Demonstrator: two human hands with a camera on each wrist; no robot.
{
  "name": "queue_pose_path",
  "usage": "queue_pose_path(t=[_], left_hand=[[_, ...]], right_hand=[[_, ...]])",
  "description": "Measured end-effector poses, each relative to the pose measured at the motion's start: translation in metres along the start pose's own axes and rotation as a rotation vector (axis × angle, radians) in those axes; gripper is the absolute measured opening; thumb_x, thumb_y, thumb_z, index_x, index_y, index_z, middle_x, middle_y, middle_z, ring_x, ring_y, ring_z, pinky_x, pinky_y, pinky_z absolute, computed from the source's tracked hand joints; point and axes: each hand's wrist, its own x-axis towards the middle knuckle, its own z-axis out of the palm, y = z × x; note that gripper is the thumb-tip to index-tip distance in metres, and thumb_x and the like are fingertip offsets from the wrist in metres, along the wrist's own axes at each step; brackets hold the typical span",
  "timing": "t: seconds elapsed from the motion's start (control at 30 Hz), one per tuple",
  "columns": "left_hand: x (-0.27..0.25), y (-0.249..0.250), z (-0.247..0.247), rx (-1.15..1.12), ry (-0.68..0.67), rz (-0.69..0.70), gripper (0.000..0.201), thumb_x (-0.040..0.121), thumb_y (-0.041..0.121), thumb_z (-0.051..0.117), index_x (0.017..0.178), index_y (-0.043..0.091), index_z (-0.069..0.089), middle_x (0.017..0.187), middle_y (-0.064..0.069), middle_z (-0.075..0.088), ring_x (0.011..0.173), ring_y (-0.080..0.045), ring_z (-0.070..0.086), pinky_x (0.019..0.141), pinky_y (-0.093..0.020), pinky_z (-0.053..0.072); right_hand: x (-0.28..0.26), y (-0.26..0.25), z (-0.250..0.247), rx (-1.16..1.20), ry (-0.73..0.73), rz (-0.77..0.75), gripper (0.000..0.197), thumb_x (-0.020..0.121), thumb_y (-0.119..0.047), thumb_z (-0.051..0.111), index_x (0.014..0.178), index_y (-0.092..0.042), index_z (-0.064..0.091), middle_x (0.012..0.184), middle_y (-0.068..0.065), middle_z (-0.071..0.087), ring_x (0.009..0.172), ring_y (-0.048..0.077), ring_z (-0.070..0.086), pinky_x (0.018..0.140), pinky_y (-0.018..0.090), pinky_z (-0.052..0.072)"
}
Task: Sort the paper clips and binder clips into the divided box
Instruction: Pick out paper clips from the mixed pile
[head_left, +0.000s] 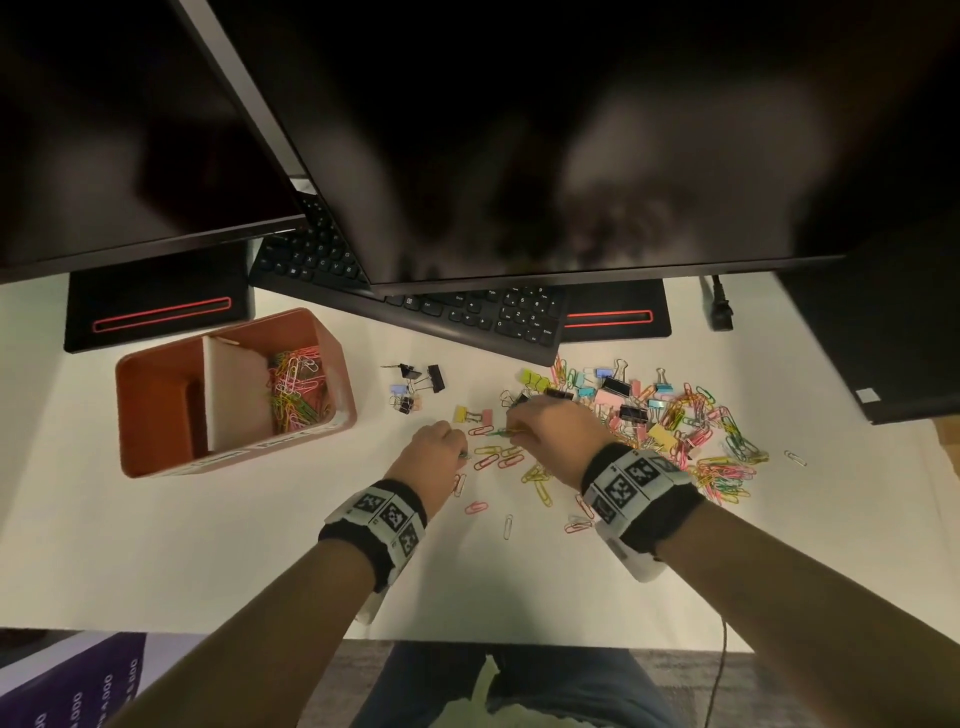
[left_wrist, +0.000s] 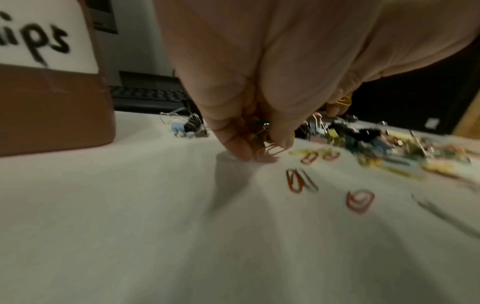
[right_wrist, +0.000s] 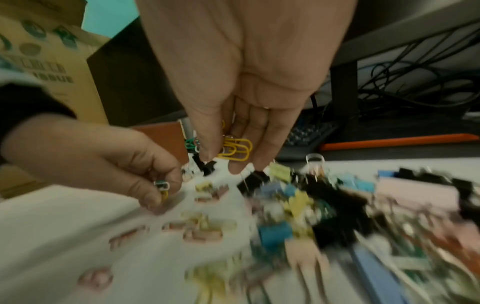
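- the left hand (head_left: 434, 453) sits at centre frame in the head view, fingers curled round a small bunch of paper clips (left_wrist: 262, 131) with the tips down on the white desk (head_left: 208, 545).
- the right hand (head_left: 550, 426), just right of it, pinches yellow paper clips (right_wrist: 235, 149) between thumb and fingers at the left edge of the mixed pile (head_left: 649, 410).
- the divided box (head_left: 156, 364) lies to the upper left of both hands, and the left hand is the nearer one; its right compartment (head_left: 296, 384) already holds paper clips, the left one looks bare.
- loose clips (head_left: 498, 457) lie flat between the hands, long axes pointing every way.
- a small cluster of binder clips (head_left: 415, 387) sits between box and pile.
- both wrist views are blurred; how many clips each hand holds i cannot tell.
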Motion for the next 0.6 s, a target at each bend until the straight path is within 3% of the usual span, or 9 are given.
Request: queue_pose_path(t=[0.07,0.17,0.3,0.37,0.47,0.53,0.6], left_hand=[[-0.009,0.001,-0.017,-0.113,0.084,-0.005,0.019,0.094,0.013,0.046,0.108,0.005,0.055,0.108,-0.010,0.052,0.095,-0.021,0.051,0.083,-0.026,0.041],[-0.029,-0.006,-0.060,-0.232,0.327,0.004,0.014,0.091,0.013,0.051,0.099,0.005,0.059,0.096,-0.007,0.053,0.081,-0.017,0.050,0.076,-0.028,0.044],[-0.058,-0.042,-0.126,-0.239,0.583,-0.164,0.016,0.088,0.016,0.059,0.101,0.008,0.061,0.094,-0.007,0.061,0.082,-0.017,0.055,0.077,-0.029,0.045],[-0.065,-0.066,-0.148,-0.249,0.585,-0.315,0.020,0.086,0.020,0.062,0.104,0.010,0.061,0.100,-0.009,0.066,0.088,-0.018,0.059,0.083,-0.030,0.048],[-0.067,-0.087,-0.164,-0.258,0.472,-0.491,0.025,0.087,0.021,0.061,0.109,0.010,0.061,0.109,-0.007,0.066,0.098,-0.019,0.060,0.086,-0.027,0.041],[-0.071,-0.092,-0.166,-0.168,0.359,-0.513,0.024,0.090,0.020,0.054,0.112,0.010,0.059,0.113,-0.009,0.064,0.101,-0.023,0.060,0.085,-0.027,0.041],[-0.076,-0.094,-0.165,-0.118,0.344,-0.478,0.029,0.089,0.015,0.055,0.117,0.010,0.057,0.120,-0.012,0.061,0.105,-0.027,0.058,0.088,-0.028,0.042]], right_hand=[[0.001,-0.012,-0.018,0.016,0.037,-0.024,0.018,0.092,-0.026,0.052,0.101,-0.014,0.062,0.099,0.005,0.062,0.089,0.023,0.059,0.082,0.039,0.051],[0.011,-0.044,-0.046,0.052,0.077,-0.083,0.019,0.092,-0.024,0.052,0.104,-0.013,0.062,0.101,0.007,0.061,0.091,0.024,0.059,0.083,0.038,0.050],[0.045,-0.107,-0.063,0.090,0.137,-0.206,0.017,0.090,-0.019,0.055,0.105,-0.014,0.063,0.104,0.008,0.061,0.093,0.025,0.060,0.084,0.038,0.050],[0.068,-0.140,-0.061,0.099,0.141,-0.243,0.019,0.089,-0.017,0.056,0.106,-0.013,0.063,0.106,0.009,0.060,0.096,0.026,0.059,0.085,0.037,0.049],[0.102,-0.183,-0.047,0.085,0.113,-0.224,0.027,0.089,-0.019,0.057,0.115,-0.011,0.059,0.115,0.012,0.058,0.104,0.029,0.057,0.090,0.037,0.048],[0.116,-0.197,-0.033,0.083,0.042,-0.173,0.036,0.088,-0.023,0.058,0.121,-0.010,0.054,0.120,0.013,0.057,0.109,0.030,0.056,0.093,0.037,0.047],[0.119,-0.195,-0.023,0.119,0.008,-0.156,0.041,0.088,-0.028,0.059,0.125,-0.012,0.051,0.122,0.013,0.056,0.109,0.029,0.056,0.094,0.036,0.047]])
